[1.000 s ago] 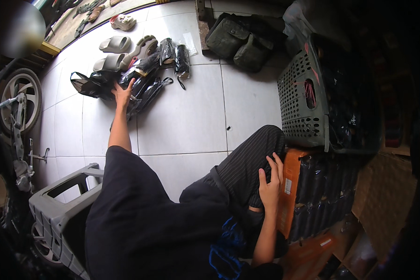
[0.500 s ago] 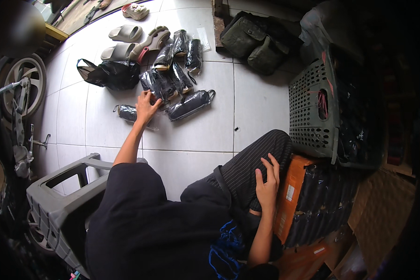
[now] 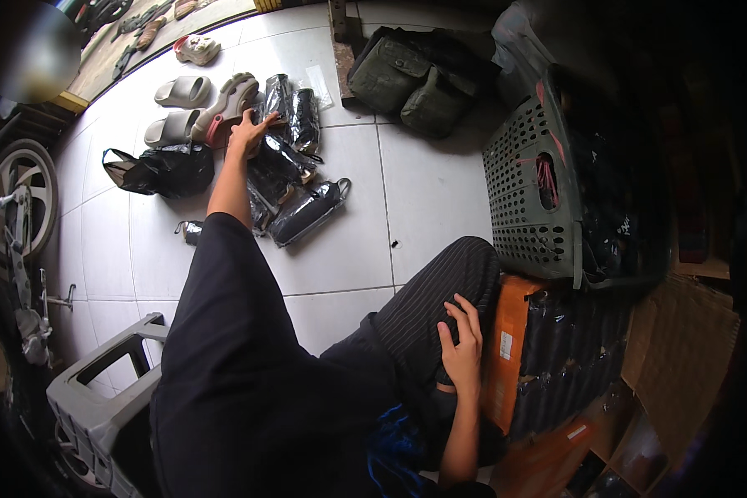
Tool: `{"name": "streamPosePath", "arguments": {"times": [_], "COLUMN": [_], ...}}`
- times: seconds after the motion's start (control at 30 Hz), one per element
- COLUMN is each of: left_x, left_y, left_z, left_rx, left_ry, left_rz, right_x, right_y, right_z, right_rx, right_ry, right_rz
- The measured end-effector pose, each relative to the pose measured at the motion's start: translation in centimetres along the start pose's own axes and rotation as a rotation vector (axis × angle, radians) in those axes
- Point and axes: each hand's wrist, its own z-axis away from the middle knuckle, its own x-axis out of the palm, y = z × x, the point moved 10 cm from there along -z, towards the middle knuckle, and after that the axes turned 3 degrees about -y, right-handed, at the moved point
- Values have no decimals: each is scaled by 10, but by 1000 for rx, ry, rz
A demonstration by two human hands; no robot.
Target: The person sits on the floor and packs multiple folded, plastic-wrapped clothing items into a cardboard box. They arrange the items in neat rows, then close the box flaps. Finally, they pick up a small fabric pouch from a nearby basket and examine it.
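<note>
My left hand (image 3: 244, 135) reaches out over a cluster of short black rolls in clear plastic, several with loops at one end. Its fingers are spread, at the cluster's upper left beside a grey clog (image 3: 234, 100); whether they touch a roll I cannot tell. One upright roll (image 3: 305, 120) stands just to the right of the hand, and a larger looped roll (image 3: 309, 214) lies at the near side. Part of a small roll (image 3: 191, 232) shows left of my forearm. My right hand (image 3: 463, 347) rests on my striped trouser leg, fingers loosely apart, holding nothing.
A black plastic bag (image 3: 170, 170) and grey slides (image 3: 183, 91) lie left of the rolls. On the right are a perforated basket (image 3: 523, 191) and an orange box (image 3: 506, 349) packed with black rolls. A dark green bag (image 3: 407, 79) sits behind; a grey stool (image 3: 108, 398) stands at left.
My left hand has moved farther out, from the cluster's near left to its upper left, and its fingers have spread. My right hand stays on my leg. The view has shifted slightly.
</note>
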Motion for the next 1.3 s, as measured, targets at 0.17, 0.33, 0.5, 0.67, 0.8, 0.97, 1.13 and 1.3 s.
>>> {"name": "streamPosePath", "arguments": {"times": [0.17, 0.33, 0.5, 0.67, 0.8, 0.97, 1.13, 1.3], "left_x": [-9, 16, 38, 66, 95, 108, 66, 168], "left_y": [40, 43, 36, 59, 60, 60, 174, 199], "left_z": [7, 13, 17, 85, 146, 189, 144, 92], "left_rx": [-144, -120, 125, 424, 534, 380, 802, 1003], "left_ry": [-3, -17, 34, 116, 164, -325, 132, 1], "left_rz": [-181, -415, -448, -593, -661, -631, -379, -1013], "right_x": [7, 16, 38, 70, 80, 85, 80, 62], "right_y": [-1, -3, -14, -35, -30, -15, -16, -16], "right_z": [4, -13, -61, -95, -97, -85, -76, -58], "right_rx": [19, -37, -148, -242, -217, -192, -195, -177], "right_ry": [-19, 6, 18, -33, -52, -68, -55, 26], "right_rz": [-24, -105, -175, -221, -252, -274, -273, -324]}}
